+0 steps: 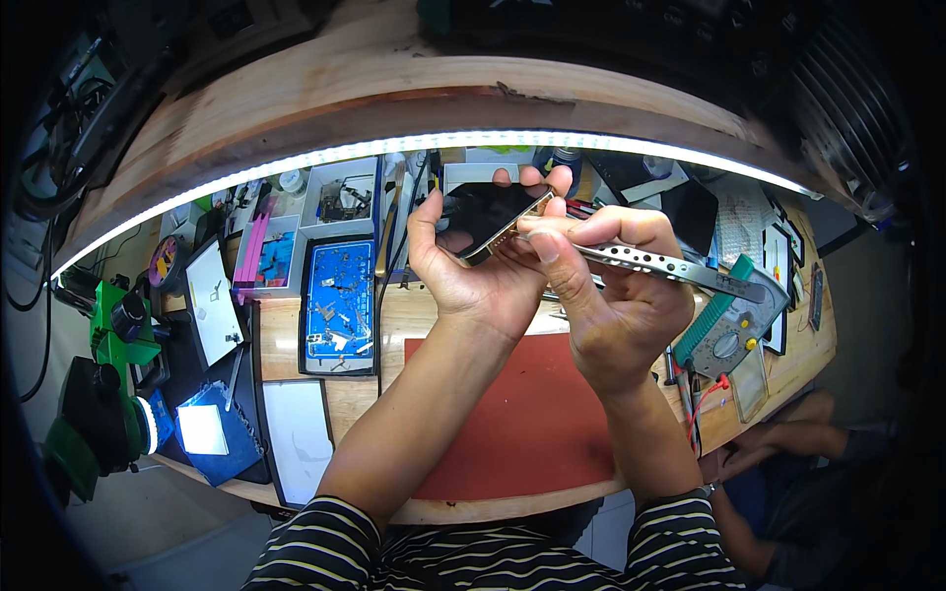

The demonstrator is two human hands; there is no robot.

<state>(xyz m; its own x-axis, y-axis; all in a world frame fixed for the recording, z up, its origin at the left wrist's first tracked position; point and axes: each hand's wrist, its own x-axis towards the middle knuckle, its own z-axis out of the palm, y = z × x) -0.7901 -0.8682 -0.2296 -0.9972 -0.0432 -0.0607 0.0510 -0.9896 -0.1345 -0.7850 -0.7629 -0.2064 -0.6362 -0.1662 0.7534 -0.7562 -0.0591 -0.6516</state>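
Observation:
My left hand [481, 291] is raised above the bench, palm up, with its fingers curled round a smartphone [506, 229]. The phone is tilted, its dark glass side facing away and its narrow metal edge turned toward me. In my right hand [631, 315] is a pair of metal tweezers [658, 262] with a row of holes along the handle. The tweezers' tips are hidden behind the fingers, close to the phone's edge. My two hands meet at the phone, right thumb and forefinger pinched near it. Below them lies a red-brown work mat [522, 424].
A blue tray [317, 295] of small parts stands left of my forearm, with parts boxes behind it. A multimeter [724, 330] with a red lead sits at right. A lit strip [473, 141] edges the shelf overhead. A green microscope [113, 335] stands left; another person's arm [788, 438] shows lower right.

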